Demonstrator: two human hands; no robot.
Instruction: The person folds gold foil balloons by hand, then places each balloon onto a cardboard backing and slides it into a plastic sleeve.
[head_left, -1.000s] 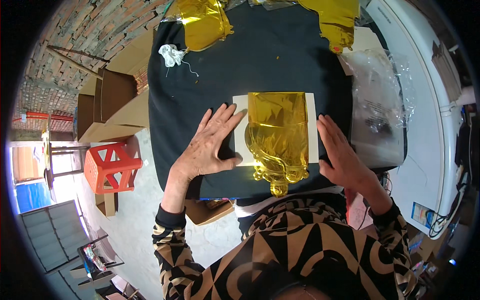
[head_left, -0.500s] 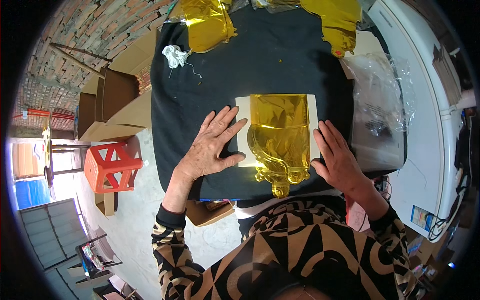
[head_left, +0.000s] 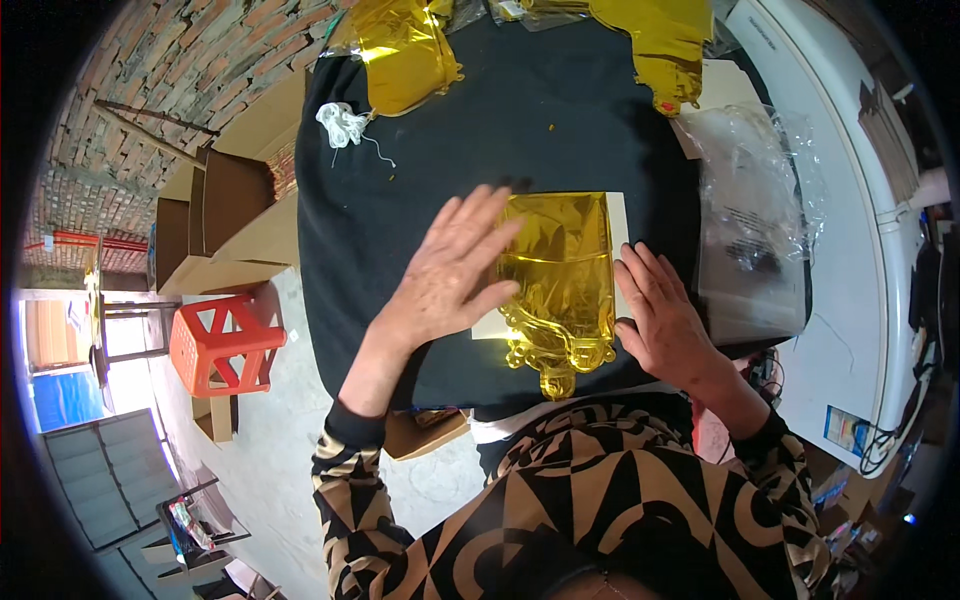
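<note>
Bearing gold foil (head_left: 570,290), black cloth (head_left: 480,110) spreads (brick wall (head_left: 190,60) beyond).

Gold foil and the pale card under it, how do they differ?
The gold foil is shiny; the pale card is matte. The foil is narrower; the card is wider. The foil lies on top; the card is beneath it. Both have straight far edges.
</note>
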